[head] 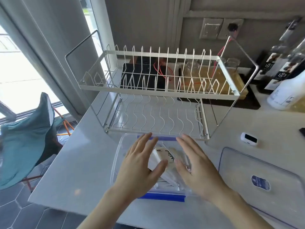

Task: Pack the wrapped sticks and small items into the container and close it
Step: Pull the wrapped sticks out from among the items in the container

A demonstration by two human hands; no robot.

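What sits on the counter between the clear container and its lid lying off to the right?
Nothing: in the head view, only bare white counter separates the clear container from the lid. The right hand reaches over the container.

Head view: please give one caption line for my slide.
Both open hands hover over wrapped sticks inside the clear container; its lid lies beside it.
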